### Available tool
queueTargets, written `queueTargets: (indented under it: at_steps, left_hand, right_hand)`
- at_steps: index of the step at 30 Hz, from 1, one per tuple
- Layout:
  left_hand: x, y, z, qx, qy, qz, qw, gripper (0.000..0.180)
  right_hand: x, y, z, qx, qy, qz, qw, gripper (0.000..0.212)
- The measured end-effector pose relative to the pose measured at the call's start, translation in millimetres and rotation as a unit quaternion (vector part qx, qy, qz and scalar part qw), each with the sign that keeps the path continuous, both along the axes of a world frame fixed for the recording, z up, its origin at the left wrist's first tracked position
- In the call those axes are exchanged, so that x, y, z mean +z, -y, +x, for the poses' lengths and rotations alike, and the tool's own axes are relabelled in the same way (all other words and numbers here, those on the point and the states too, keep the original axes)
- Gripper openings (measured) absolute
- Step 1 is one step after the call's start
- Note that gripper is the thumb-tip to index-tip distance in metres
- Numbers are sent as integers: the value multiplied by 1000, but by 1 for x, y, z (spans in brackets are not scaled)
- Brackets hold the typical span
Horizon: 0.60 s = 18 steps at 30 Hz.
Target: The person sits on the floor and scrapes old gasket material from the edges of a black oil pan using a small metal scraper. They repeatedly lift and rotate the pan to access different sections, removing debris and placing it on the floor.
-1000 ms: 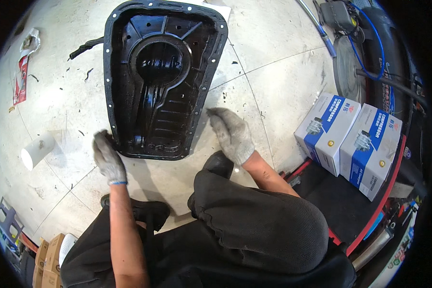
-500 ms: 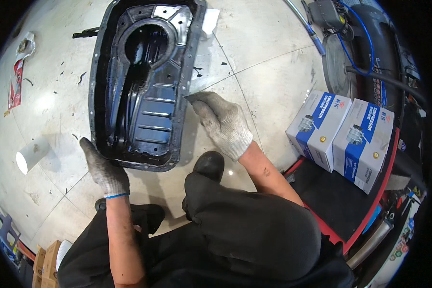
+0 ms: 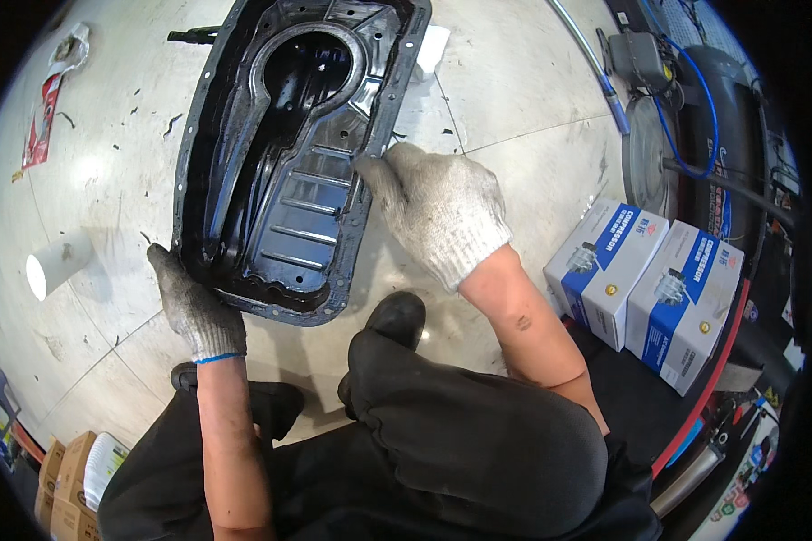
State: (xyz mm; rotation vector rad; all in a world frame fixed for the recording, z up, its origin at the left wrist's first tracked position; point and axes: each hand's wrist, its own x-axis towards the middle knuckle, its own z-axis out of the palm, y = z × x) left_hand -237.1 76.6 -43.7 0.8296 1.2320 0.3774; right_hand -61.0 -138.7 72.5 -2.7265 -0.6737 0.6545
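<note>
A black metal oil pan is tilted in front of me, its inside facing up. Dark wet oil coats its walls and the round well at the far end, and ribs cross its floor. My left hand, in a dirty knit glove, grips the near left corner; its thumb lies along the outer wall and the other fingers are hidden beneath. My right hand, in a paler knit glove, is closed at the right rim with thumb and fingertips on the flange. Whether a small tool sits in those fingers cannot be made out.
Two blue-and-white boxes stand on a red-edged black surface at right, near a dark tank with a blue hose. On the tiled floor lie a white cylinder, a red packet and black scraps. Brown cartons stand at lower left.
The pan has turned slightly clockwise and shifted a little right in the view. My right hand has moved right and slightly up, staying at the right rim. The left hand keeps its corner.
</note>
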Motion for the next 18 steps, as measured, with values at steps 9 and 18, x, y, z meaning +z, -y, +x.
queueTargets:
  at_steps: [9, 18]
  left_hand:
    - [47, 9, 33, 26, -50, 148, 987, 64]
    - [77, 13, 53, 15, -57, 203, 977, 63]
  right_hand:
    - [-4, 7, -29, -23, -43, -25, 998, 49]
    - [-13, 17, -43, -73, -55, 32, 995, 46]
